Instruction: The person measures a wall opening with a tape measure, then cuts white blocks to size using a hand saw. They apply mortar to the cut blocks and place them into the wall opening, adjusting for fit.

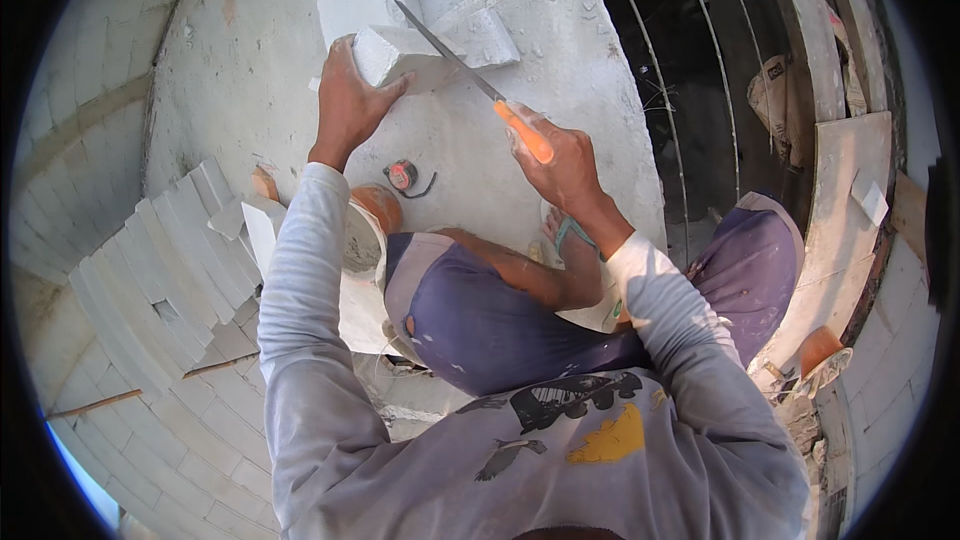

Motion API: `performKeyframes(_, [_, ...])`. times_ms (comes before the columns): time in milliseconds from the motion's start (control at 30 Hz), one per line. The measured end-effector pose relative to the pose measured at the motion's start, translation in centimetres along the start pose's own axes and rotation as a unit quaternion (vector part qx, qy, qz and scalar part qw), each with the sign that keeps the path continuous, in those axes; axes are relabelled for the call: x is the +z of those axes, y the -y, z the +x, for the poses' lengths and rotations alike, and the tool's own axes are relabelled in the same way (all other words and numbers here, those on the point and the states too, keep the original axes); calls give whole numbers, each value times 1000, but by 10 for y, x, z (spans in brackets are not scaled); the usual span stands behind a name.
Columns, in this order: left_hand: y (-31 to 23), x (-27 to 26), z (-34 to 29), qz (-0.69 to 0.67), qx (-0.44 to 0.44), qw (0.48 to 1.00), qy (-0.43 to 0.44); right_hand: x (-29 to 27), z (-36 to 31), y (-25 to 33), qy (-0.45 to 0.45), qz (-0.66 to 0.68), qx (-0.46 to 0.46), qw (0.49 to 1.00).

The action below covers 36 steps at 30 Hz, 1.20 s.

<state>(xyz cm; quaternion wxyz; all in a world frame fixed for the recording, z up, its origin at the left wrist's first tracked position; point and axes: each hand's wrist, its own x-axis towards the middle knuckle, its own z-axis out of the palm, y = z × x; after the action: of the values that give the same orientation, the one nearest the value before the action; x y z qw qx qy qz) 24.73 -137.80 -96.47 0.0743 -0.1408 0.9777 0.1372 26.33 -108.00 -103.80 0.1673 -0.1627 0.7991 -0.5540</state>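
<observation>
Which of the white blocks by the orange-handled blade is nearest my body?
The front block, with your left hand on it; the others lie farther out.

a tapering, orange-handled dark blade [479, 82] slants across the top of a rough-edged white block [408, 52]

You are working on what looks like a building site, given the white block [388, 54], handsaw [488, 88], tape measure [402, 175], dusty slab [450, 130] and pale blockwork [190, 420].
</observation>
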Motion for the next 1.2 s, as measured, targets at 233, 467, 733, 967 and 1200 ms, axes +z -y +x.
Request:
performKeyframes(233, [29, -16, 59, -171, -71, 973, 138, -26, 4, 20, -25, 21, 46, 998])
performKeyframes(467, [37, -14, 86, -164, -35, 969, 180, -30, -9, 24, 26, -32, 10, 999])
performKeyframes(733, [49, -7, 87, -127, 1, 979, 157, -35, -12, 19, 32, -27, 1, 999])
performKeyframes(967, [33, -14, 86, -149, -19, 974, 171, -42, -1, 9, 19, -43, -9, 999])
performKeyframes(1200, [24, -13, 87, -146, -17, 974, 174, -36, 23, -9, 48, -34, 23, 998])
